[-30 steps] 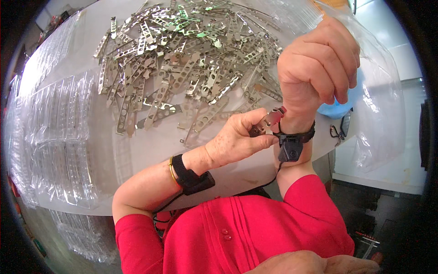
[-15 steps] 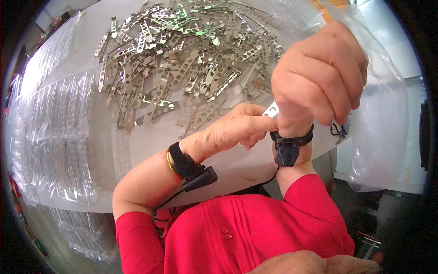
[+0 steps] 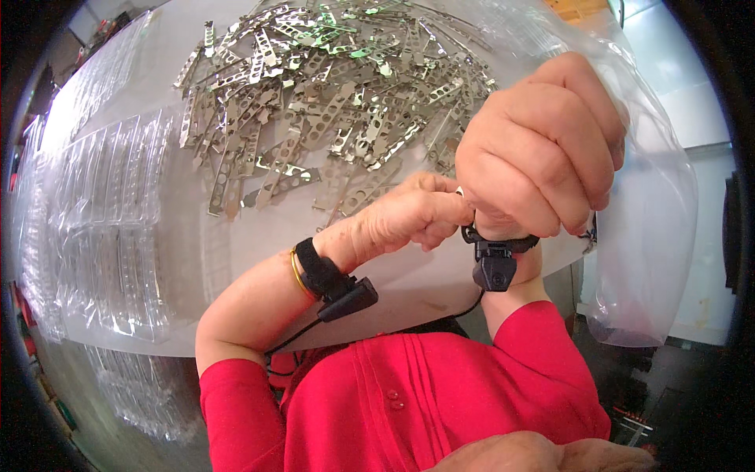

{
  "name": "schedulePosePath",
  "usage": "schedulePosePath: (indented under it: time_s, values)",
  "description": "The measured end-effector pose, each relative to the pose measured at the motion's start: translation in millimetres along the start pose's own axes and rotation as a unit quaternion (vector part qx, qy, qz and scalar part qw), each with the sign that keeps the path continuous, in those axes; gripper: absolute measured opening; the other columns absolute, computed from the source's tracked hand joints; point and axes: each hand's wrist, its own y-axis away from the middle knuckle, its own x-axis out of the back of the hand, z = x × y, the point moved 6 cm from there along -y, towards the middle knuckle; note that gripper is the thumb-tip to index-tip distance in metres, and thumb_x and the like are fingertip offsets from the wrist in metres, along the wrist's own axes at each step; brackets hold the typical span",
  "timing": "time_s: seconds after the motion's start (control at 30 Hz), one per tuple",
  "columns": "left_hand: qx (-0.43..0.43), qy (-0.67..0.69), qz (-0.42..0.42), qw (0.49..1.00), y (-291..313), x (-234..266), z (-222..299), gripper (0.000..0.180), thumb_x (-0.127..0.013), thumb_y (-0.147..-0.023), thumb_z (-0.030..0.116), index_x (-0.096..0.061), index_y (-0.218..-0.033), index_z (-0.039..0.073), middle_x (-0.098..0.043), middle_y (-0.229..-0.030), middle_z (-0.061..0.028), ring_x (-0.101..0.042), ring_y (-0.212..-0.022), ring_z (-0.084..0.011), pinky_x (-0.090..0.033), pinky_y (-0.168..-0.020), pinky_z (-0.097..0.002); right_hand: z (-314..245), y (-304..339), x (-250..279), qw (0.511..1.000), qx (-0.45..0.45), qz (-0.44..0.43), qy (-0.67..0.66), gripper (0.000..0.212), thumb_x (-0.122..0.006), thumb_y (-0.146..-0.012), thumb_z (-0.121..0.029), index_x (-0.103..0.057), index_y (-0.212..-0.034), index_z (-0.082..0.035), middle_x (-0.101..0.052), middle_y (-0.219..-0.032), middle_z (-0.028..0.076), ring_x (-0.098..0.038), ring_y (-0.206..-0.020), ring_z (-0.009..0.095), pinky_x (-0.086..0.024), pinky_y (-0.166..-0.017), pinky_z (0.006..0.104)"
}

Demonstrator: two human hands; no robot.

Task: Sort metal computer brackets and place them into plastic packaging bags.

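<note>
My left hand (image 3: 417, 212) is closed in a pinch on a perforated metal strip (image 3: 459, 191); only a small bright bit of it shows past the fingertips. Raised close to the camera, my right hand (image 3: 539, 149) is curled into a fist. Whatever its fingers hold is hidden behind the knuckles. In this view the left fingertips meet the right wrist, and I cannot tell whether they touch. Beyond both hands lies a loose heap of flat, shiny metal strips (image 3: 322, 118) with round holes, overlapping at many angles.
Clear ribbed plastic trays (image 3: 110, 228) lie in stacks along the left side of the pale table (image 3: 393, 295). A translucent plastic bag (image 3: 645, 244) hangs over the right edge. Dark devices with cables are strapped to both my wrists.
My right fist has shifted slightly left and lower. The strip at my left fingertips, plainly visible before, is now almost covered. The bag at the right has moved a little.
</note>
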Motion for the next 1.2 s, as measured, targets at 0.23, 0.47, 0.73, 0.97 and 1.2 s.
schedulePosePath:
  time_s: [0.23,0.47,0.73,0.97,1.2]
  values:
    - [-0.015,0.115,-0.049,0.992,7.4,-9.3,-11.1,0.010,-0.065,-0.088,0.015,-0.061,-0.088,0.006,-0.046,-0.059,0.0040,-0.040,-0.048,-0.0081,-0.035,-0.049,-0.0262,-7.8,8.5,-1.3,0.997,0.076,0.032,-0.004,0.016,-0.054,-0.086,0.001,-0.048,-0.072,-0.003,-0.055,-0.056,0.012,-0.049,-0.039,0.019,-0.038,-0.036,0.0299]
    - [0.013,0.154,-0.071,0.985,10.6,-17.3,-18.3,0.017,-0.068,-0.092,0.021,-0.058,-0.087,0.008,-0.043,-0.059,0.0043,-0.039,-0.048,-0.0089,-0.036,-0.050,-0.0272,-5.8,0.4,1.3,1.000,-0.003,-0.011,0.006,0.016,-0.055,-0.085,0.000,-0.048,-0.072,-0.004,-0.056,-0.056,0.012,-0.050,-0.039,0.019,-0.038,-0.035,0.0297]
    - [0.035,0.085,-0.009,0.996,8.2,-19.6,-17.5,0.014,-0.065,-0.087,0.018,-0.056,-0.080,0.009,-0.043,-0.057,0.0035,-0.037,-0.047,-0.0088,-0.031,-0.047,-0.0260,-4.8,6.3,1.3,0.997,0.021,0.015,0.074,0.015,-0.056,-0.086,-0.005,-0.050,-0.072,-0.004,-0.058,-0.058,0.011,-0.052,-0.039,0.019,-0.039,-0.036,0.0296]
    - [0.032,0.126,-0.004,0.991,5.2,-20.7,-17.6,0.011,-0.063,-0.085,0.017,-0.056,-0.081,0.009,-0.046,-0.059,0.0016,-0.038,-0.047,-0.0093,-0.032,-0.047,-0.0267,-10.8,-0.8,6.4,0.991,-0.028,-0.026,0.132,0.014,-0.055,-0.089,-0.008,-0.051,-0.076,-0.006,-0.062,-0.064,0.011,-0.057,-0.045,0.020,-0.042,-0.040,0.0301]
    - [0.063,0.068,0.039,0.995,2.4,-18.4,-10.2,0.011,-0.061,-0.086,0.019,-0.060,-0.082,0.009,-0.045,-0.059,0.0018,-0.040,-0.048,-0.0109,-0.037,-0.048,-0.0290,-14.0,3.8,31.4,0.982,0.016,-0.125,0.144,0.016,-0.049,-0.101,-0.015,-0.054,-0.087,-0.009,-0.062,-0.072,0.004,-0.061,-0.054,0.017,-0.044,-0.049,0.0296]
